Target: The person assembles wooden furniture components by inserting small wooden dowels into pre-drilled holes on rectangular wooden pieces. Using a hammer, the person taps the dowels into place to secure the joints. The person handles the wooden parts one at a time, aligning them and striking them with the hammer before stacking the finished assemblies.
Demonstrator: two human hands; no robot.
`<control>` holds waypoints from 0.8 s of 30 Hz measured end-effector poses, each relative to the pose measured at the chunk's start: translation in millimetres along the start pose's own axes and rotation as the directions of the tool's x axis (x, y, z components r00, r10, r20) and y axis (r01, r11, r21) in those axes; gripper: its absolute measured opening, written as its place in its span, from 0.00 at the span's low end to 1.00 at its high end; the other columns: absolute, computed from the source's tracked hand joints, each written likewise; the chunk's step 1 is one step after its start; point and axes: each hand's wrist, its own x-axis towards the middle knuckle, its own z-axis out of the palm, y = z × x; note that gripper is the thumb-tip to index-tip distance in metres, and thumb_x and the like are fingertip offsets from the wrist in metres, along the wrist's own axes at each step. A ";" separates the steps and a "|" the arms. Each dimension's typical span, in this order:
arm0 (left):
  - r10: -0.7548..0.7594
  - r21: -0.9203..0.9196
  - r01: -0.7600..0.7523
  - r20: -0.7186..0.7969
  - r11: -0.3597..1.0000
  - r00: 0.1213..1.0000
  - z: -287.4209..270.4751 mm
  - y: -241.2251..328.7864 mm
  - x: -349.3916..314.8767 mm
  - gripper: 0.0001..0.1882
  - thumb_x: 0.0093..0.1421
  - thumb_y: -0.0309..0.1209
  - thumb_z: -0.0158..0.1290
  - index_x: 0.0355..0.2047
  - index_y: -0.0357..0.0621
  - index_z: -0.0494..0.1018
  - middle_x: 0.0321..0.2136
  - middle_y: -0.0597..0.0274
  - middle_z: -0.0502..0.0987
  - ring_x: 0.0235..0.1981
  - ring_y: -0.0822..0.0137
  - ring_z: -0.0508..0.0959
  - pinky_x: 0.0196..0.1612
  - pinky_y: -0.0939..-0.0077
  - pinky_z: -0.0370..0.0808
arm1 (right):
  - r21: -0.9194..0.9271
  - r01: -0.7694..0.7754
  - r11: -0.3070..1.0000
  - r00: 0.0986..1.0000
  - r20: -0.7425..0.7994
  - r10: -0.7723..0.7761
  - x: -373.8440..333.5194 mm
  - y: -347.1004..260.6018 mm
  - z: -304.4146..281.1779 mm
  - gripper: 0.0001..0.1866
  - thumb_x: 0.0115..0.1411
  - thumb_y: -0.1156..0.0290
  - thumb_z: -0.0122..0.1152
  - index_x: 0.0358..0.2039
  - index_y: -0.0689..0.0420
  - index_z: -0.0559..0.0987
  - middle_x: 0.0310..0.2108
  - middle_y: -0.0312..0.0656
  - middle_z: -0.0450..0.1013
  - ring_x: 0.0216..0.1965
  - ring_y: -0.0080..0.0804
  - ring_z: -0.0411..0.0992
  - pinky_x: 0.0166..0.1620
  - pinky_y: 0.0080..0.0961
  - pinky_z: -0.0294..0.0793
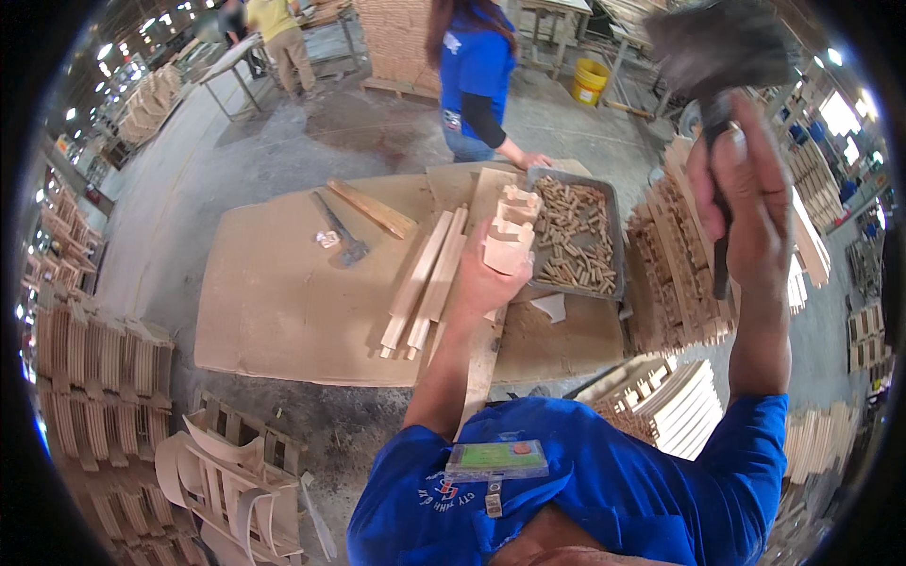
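Observation:
My right hand (748, 189) is raised high on the right, its fingers wrapped round the handle of a mallet (722, 47) with a large black head, blurred by motion. Over the middle of the table, my left hand (491, 275) grips a pale notched wooden piece (510, 247), above a long board (483, 198). Just left of that hand lie two long wooden bars (422, 278). A grey tray (619, 255) of short wooden dowels (578, 236) stands to its right. Whether the notched wood is one piece or several stacked, I cannot tell.
A hammer (342, 231) and a wooden stick (372, 208) lie on the cardboard-covered table (274, 302). A co-worker in blue (478, 80) stands opposite, one hand at the tray's far corner. Stacked wooden parts (675, 245) rise at right; chair-like frames (241, 481) stand at lower left.

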 end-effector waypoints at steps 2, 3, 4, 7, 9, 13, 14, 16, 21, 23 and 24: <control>-0.038 -0.012 0.038 0.013 0.999 0.999 2.9 3.9 -0.1 0.32 0.51 0.25 0.66 0.57 0.38 0.70 0.42 0.56 0.82 0.42 0.68 0.82 0.46 0.69 0.80 | 0.082 0.035 0.996 0.999 -0.029 -0.032 -9.9 12.7 3.6 0.22 0.78 0.63 0.51 0.67 0.57 0.70 0.25 0.30 0.68 0.20 0.18 0.60 0.24 0.19 0.60; -0.044 0.007 0.044 0.031 0.999 0.999 7.3 9.2 1.2 0.33 0.50 0.25 0.66 0.58 0.36 0.70 0.42 0.55 0.82 0.42 0.68 0.82 0.46 0.69 0.80 | 0.154 0.089 0.984 0.996 -0.014 -0.087 -31.7 55.7 -5.7 0.20 0.78 0.63 0.50 0.64 0.57 0.72 0.26 0.31 0.70 0.20 0.19 0.62 0.25 0.18 0.63; -0.059 -0.002 0.059 0.047 0.998 0.997 8.6 11.0 2.0 0.33 0.50 0.25 0.66 0.58 0.36 0.69 0.42 0.55 0.82 0.42 0.67 0.82 0.46 0.69 0.80 | -0.015 0.104 0.994 0.988 0.120 -0.102 -39.3 65.1 -3.0 0.20 0.77 0.64 0.51 0.65 0.58 0.71 0.27 0.34 0.73 0.22 0.23 0.67 0.27 0.22 0.67; -0.021 0.071 0.015 0.095 0.997 0.995 4.3 6.1 2.0 0.36 0.50 0.25 0.66 0.61 0.34 0.67 0.44 0.55 0.81 0.43 0.67 0.82 0.46 0.70 0.80 | -0.553 0.181 0.813 0.862 0.487 0.139 -41.9 57.3 13.4 0.27 0.74 0.67 0.57 0.69 0.61 0.67 0.31 0.44 0.80 0.32 0.34 0.80 0.33 0.37 0.76; 0.025 0.075 -0.031 0.082 0.997 0.996 4.3 1.2 2.3 0.37 0.50 0.25 0.66 0.61 0.34 0.67 0.44 0.55 0.81 0.44 0.67 0.83 0.47 0.70 0.80 | -0.600 0.017 0.800 0.781 0.508 0.364 -29.0 42.7 11.7 0.26 0.73 0.68 0.58 0.68 0.62 0.68 0.36 0.47 0.83 0.39 0.38 0.83 0.38 0.42 0.79; -0.123 -0.031 0.125 0.062 0.992 0.990 7.1 0.5 0.1 0.38 0.50 0.26 0.66 0.62 0.34 0.66 0.44 0.55 0.82 0.44 0.67 0.83 0.47 0.70 0.80 | -0.348 0.057 0.936 0.960 0.277 0.044 -20.9 28.4 4.9 0.24 0.75 0.69 0.55 0.69 0.60 0.70 0.33 0.34 0.77 0.26 0.25 0.71 0.31 0.23 0.72; -0.129 -0.031 0.131 0.059 0.991 0.990 7.7 2.2 -0.1 0.38 0.50 0.26 0.66 0.62 0.35 0.67 0.44 0.55 0.82 0.44 0.67 0.83 0.48 0.70 0.80 | -0.248 0.070 0.966 0.975 0.222 -0.014 -13.1 21.1 -0.6 0.26 0.75 0.68 0.54 0.70 0.60 0.67 0.33 0.34 0.75 0.26 0.24 0.70 0.30 0.22 0.71; -0.141 -0.030 0.142 0.052 0.989 0.989 8.0 5.6 -0.2 0.37 0.50 0.26 0.66 0.61 0.35 0.67 0.43 0.55 0.82 0.45 0.67 0.83 0.48 0.69 0.80 | -0.190 0.134 0.973 0.985 0.135 -0.110 -3.1 20.4 1.3 0.25 0.75 0.67 0.55 0.70 0.61 0.68 0.29 0.34 0.71 0.25 0.26 0.68 0.30 0.25 0.70; -0.008 0.036 0.007 0.040 0.999 0.999 6.4 1.4 -1.2 0.32 0.50 0.25 0.65 0.57 0.37 0.70 0.40 0.57 0.81 0.40 0.69 0.82 0.46 0.71 0.80 | -0.544 0.109 0.832 0.884 0.436 0.169 -3.3 55.7 34.7 0.22 0.74 0.68 0.55 0.65 0.60 0.72 0.35 0.51 0.78 0.36 0.38 0.79 0.37 0.38 0.76; 0.040 0.048 -0.042 0.028 0.998 0.999 6.4 4.3 0.2 0.30 0.50 0.25 0.65 0.55 0.37 0.71 0.39 0.58 0.81 0.39 0.69 0.81 0.45 0.71 0.79 | -0.596 0.048 0.802 0.786 0.518 0.338 -2.4 53.2 33.7 0.20 0.74 0.68 0.55 0.62 0.61 0.75 0.41 0.59 0.79 0.44 0.44 0.82 0.42 0.45 0.78; 0.040 0.049 -0.041 0.010 0.998 0.999 7.0 5.7 -0.3 0.29 0.50 0.25 0.65 0.54 0.37 0.71 0.39 0.59 0.81 0.38 0.70 0.81 0.44 0.71 0.79 | -0.569 0.111 0.815 0.806 0.531 0.261 2.5 45.9 30.3 0.20 0.74 0.67 0.56 0.62 0.61 0.75 0.44 0.59 0.79 0.47 0.45 0.82 0.43 0.46 0.78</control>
